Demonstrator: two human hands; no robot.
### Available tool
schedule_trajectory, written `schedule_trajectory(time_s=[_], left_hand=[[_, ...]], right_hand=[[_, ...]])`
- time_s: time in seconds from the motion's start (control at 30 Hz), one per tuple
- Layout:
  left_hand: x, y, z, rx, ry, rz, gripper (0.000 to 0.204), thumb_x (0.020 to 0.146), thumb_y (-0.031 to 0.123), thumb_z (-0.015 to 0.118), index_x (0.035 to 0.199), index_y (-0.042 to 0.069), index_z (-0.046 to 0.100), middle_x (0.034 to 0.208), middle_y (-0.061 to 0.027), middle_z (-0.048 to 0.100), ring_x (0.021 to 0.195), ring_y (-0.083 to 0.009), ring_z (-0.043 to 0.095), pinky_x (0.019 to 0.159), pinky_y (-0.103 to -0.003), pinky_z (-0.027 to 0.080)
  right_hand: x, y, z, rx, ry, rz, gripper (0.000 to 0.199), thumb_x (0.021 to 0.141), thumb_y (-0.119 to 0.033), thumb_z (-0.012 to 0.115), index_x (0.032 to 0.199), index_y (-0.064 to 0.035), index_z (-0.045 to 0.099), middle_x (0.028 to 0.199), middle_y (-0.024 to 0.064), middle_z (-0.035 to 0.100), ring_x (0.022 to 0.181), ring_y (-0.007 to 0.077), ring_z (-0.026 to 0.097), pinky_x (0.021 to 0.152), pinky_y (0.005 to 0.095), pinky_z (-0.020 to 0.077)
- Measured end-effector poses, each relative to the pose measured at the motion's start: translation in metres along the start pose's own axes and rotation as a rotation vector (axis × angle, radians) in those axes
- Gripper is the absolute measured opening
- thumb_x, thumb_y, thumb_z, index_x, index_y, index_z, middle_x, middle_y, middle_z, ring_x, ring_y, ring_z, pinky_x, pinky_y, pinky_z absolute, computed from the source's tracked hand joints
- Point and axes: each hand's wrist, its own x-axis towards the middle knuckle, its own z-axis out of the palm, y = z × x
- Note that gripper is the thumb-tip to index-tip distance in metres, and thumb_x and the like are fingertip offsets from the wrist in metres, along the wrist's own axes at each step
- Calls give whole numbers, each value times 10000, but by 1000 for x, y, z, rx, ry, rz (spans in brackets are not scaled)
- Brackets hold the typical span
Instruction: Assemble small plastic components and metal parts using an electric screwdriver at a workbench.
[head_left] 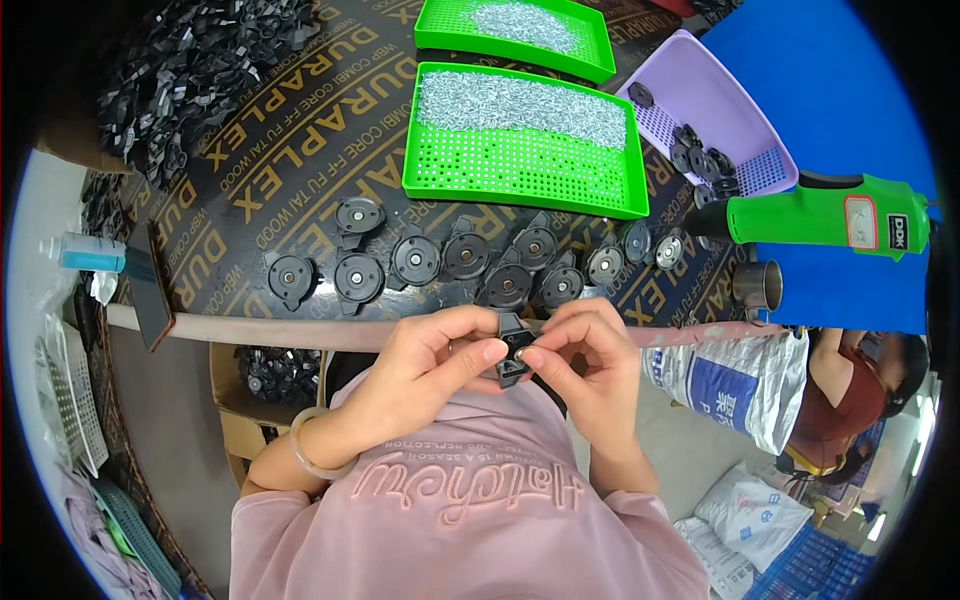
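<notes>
Across the dark printed table (300, 150) the biggest things sit farthest back: a heap of black plastic parts (190, 60) at the far left corner, two green perforated trays, the nearer one (525, 145) and the farther one (515, 30), each spread with small silvery metal pieces, and a lilac tray (700, 100) toward the far right holding a few dark round parts. A green power tool (820, 212) lies at the right edge. Along the near edge runs a row of black round housings (450, 262), each with a metal centre, lying flat and close together.

Just off that near edge, above the pink shirt, both hands meet around one small black part (513, 350). The left hand (420, 365) pinches it from the left with thumb and forefinger closed on its body. The right hand (590, 360) presses in from the right, its fingers closed at the part's face, where a tiny pale piece seems to sit between the fingertips; it is too small to tell for certain.

By my reading, the step in hand is fitting a small piece into the held part. The next move calls for a steady pinch from the left and a fine, straight push from the right so the piece seats squarely.
</notes>
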Motion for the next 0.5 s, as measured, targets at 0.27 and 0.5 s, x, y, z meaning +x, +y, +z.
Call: schedule_trajectory(time_s=[0.27, 0.5], left_hand=[[2, 1, 1, -54, -45, -36, 233, 1007, 120, 572, 1178, -26, 633, 1094, -86, 666, 969, -164, 676, 792, -309, 622], [4, 9, 3, -232, -37, -87, 290, 1010, 155, 556, 1183, -73, 608, 1094, -183, 691, 943, -315, 725, 734, -341, 639]], right_hand=[[-2, -3, -4, -21, 38, 0, 134, 764, -23, 829, 830, -29, 712, 956, 63, 628, 719, 97, 619, 580, 221, 486], [25, -12, -72, -400, 325, -163, 65, 864, -57, 733, 833, -33, 682, 880, 66, 648, 814, 131, 609, 662, 256, 489]])
